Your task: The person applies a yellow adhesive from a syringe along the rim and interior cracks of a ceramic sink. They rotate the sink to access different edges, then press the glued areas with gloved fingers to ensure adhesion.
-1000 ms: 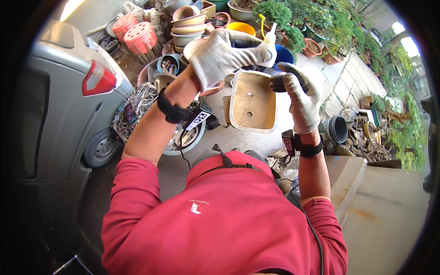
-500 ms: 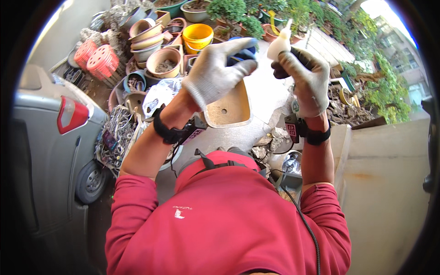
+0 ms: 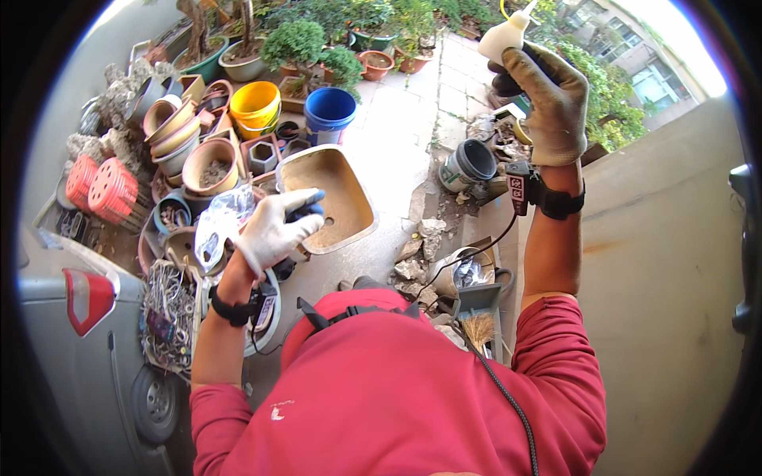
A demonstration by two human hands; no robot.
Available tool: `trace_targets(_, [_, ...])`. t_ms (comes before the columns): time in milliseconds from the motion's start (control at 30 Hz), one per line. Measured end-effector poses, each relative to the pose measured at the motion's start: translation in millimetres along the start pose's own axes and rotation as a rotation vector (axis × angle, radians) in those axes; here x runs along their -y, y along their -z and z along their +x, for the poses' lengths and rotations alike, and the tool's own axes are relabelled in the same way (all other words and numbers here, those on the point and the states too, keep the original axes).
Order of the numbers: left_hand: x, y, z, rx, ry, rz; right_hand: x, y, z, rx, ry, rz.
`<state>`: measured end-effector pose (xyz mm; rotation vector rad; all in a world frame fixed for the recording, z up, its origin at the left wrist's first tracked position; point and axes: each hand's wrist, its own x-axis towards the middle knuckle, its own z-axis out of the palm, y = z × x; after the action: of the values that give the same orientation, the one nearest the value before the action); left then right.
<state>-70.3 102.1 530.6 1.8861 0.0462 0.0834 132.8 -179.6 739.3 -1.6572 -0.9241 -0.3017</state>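
Bottle shift: the squeeze bottle, in the left hand in the first frame, is now in the right hand, farther up and right of the rectangular planter than half a second ago.
Right fingers: pinching the bottle's body, nozzle upward; a yellow part shows beside the nozzle.
Left fingers: spread, thumb apart from index, nothing seen between them; overlaps the planter's lower-left edge in view, contact cannot be told.
Step in hand: judged a one-handed carry of the bottle, off the planter's upper right.
Next move calls for: in judgement, a steady pinch without squeezing the body.
Planter: tan inside, drain hole visible.
Yellow bucket: upper left of the planter; contents not discernible.
Blue bucket: just above the planter; contents not discernible.
Round pot: left of the planter, soil-like matter inside.
Dark grey bucket: right of the planter, tilted; contents indistinct.
Beige bucket: lower right of the planter, crumpled silvery material inside.
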Motion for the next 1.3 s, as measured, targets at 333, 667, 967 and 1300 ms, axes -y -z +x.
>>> trace_targets(333, [57.7, 2.6, -28.8, -0.006, 0.151, -0.113, 55.6, 77.3, 42.4, -0.156, 0.148, -0.239])
trace_targets(667, [96.4, 4.0, -45.4, -0.036, 0.248, -0.236, 105.1, 83.8, 60.7, -0.043, 0.209, -0.452])
trace_targets(967, [86.8, 0.0, -35.4, -0.014, 0.061, -0.043, 73.5, 49.8, 62.1, 0.126, 0.099, -0.563])
trace_targets(1300, [78.9, -45.9, -54.1, -0.033, 0.188, -0.093, -102.5, -158.3, -168.6, 0.439, -0.7, -0.051])
